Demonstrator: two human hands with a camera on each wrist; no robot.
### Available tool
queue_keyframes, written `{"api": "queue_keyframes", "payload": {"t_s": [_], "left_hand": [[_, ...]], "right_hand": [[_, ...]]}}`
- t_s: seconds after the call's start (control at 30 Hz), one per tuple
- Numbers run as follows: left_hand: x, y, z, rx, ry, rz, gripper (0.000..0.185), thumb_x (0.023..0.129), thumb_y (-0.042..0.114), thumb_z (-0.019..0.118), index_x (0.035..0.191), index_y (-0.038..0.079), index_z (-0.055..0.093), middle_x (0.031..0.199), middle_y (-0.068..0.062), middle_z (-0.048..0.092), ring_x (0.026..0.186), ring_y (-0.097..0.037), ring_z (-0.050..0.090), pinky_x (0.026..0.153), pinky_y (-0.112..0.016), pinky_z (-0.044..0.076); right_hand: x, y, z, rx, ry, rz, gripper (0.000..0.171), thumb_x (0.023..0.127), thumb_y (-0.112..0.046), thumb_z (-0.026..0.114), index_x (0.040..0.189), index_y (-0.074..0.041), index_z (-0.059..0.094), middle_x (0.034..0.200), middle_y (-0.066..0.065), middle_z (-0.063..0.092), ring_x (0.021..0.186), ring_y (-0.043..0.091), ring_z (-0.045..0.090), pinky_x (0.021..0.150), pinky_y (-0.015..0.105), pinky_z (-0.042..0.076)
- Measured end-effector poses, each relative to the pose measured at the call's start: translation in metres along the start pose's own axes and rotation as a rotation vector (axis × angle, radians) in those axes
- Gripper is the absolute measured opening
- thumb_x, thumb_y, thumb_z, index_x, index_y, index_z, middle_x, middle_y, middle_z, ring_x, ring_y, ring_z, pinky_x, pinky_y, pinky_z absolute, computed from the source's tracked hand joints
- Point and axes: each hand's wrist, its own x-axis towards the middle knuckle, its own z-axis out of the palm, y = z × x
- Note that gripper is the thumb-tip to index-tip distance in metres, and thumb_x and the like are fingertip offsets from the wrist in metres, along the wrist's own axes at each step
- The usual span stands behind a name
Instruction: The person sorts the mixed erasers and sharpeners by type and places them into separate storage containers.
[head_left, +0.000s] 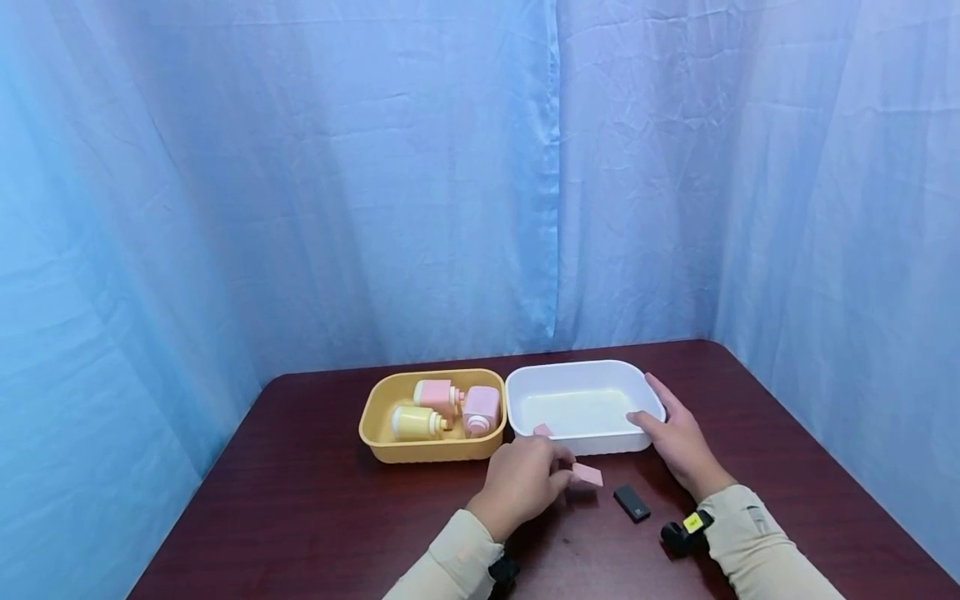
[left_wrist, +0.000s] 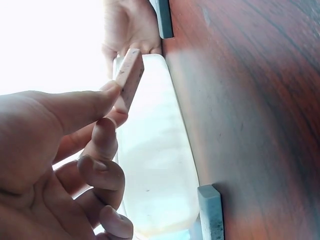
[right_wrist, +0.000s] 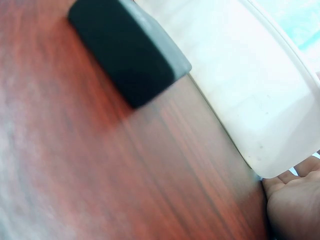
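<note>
At the left of the frame, pale blue cloth curtains (head_left: 187,208) hang beyond the slanting edge of the dark reddish-brown wooden table (head_left: 300,500), and a broad stretch of its surface runs from that edge toward the middle. Left of the lower middle stands a mustard-yellow oval plastic basin (head_left: 435,452). Within its rim lie a yellow bottle with a white base (head_left: 411,423) at the front, a pink bottle with a white base (head_left: 433,393) behind it, and a lilac square-sided bottle (head_left: 482,402) at the right end, close to the wall.

The basin's right edge sits right beside a white oval plastic basin (head_left: 600,445), leaving barely any gap. In front of this join, the left hand (head_left: 522,482) pinches a small pink rectangular block (head_left: 588,475) between thumb and finger, off the table, just in front of the white basin's near wall. A grey-blue block (left_wrist: 211,215) shows beside the white basin at the bottom of the left wrist view.

Further right, a dark grey rectangular box (head_left: 632,503) lies on the table between the two forearms, with bare wood around it. At the far right, the right hand (head_left: 681,446) grips the white basin's right end, thumb over the rim; table surface continues beyond to the right edge.
</note>
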Motion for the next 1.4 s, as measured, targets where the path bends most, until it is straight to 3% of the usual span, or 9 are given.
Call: {"api": "queue_keyframes", "payload": {"t_s": [0.57, 1.1, 1.4], "left_hand": [[0.003, -0.004, -0.002, -0.084, 0.1, -0.029, 0.019, 0.091, 0.039, 0.08, 0.108, 0.032, 0.082, 0.078, 0.016, 0.062, 0.064, -0.001, 0.05, 0.055, -0.021, 0.041], [0.003, -0.013, -0.003, -0.094, 0.175, -0.036, 0.02, 0.091, 0.041, 0.079, 0.108, 0.031, 0.081, 0.069, 0.013, 0.051, 0.061, -0.002, 0.045, 0.051, -0.021, 0.036], [0.004, -0.019, -0.004, -0.081, 0.229, -0.018, 0.02, 0.092, 0.038, 0.079, 0.109, 0.029, 0.081, 0.069, 0.012, 0.055, 0.06, -0.002, 0.045, 0.052, -0.021, 0.036]], "right_hand": [[0.001, 0.001, -0.001, -0.001, 0.005, -0.007, 0.087, 0.1, -0.024, 0.065, 0.168, -0.024, 0.011, 0.173, 0.011, 0.017, 0.155, 0.036, 0.025, 0.121, 0.06, 0.03], [0.003, 0.002, 0.0, -0.009, 0.009, -0.006, 0.087, 0.099, -0.022, 0.066, 0.168, -0.024, 0.014, 0.173, 0.01, 0.019, 0.154, 0.033, 0.025, 0.122, 0.057, 0.028], [0.002, 0.003, 0.0, -0.011, 0.012, -0.004, 0.087, 0.098, -0.022, 0.066, 0.168, -0.022, 0.014, 0.173, 0.01, 0.017, 0.155, 0.035, 0.023, 0.122, 0.059, 0.027]]}}
